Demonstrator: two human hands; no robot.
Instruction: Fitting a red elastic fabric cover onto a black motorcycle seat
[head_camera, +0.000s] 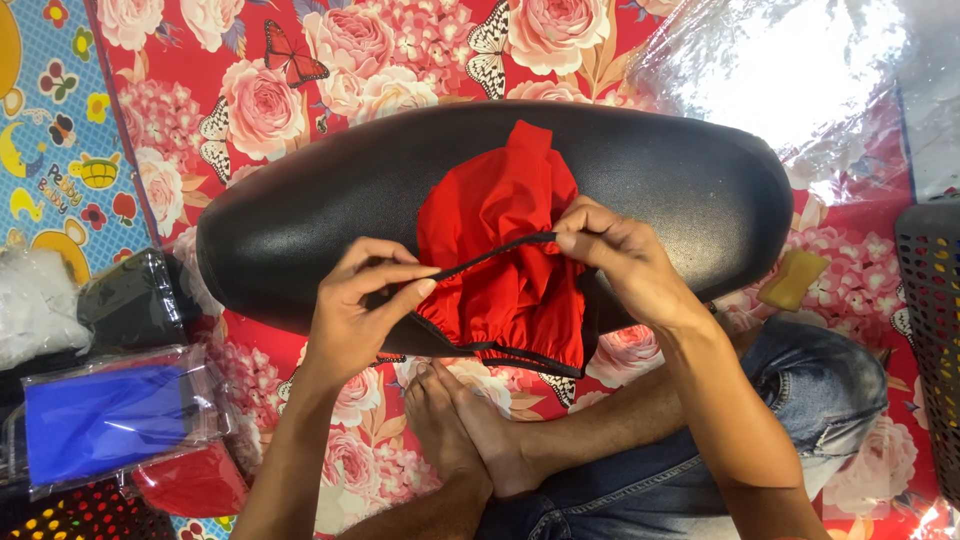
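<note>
The left hand (352, 305) pinches one end of a black elastic band (490, 255), pulling it taut across the bunched red fabric cover (505, 250), which lies on the black seat (300, 220) for support; the right hand (610, 255) grips the band's other end.

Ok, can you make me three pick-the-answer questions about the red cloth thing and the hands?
1. Where does the red cloth lie?
A on the black cushion
B in the basket
C on the person's knee

2. What colour is the cord stretched between the hands?
A white
B black
C yellow

3. What do the left hand and right hand do?
A rest flat
B pinch the cord
C hold scissors

Answers: 1 A, the cushion shows all round it; 2 B, a dark line; 3 B, fingers closed on each end.
</note>
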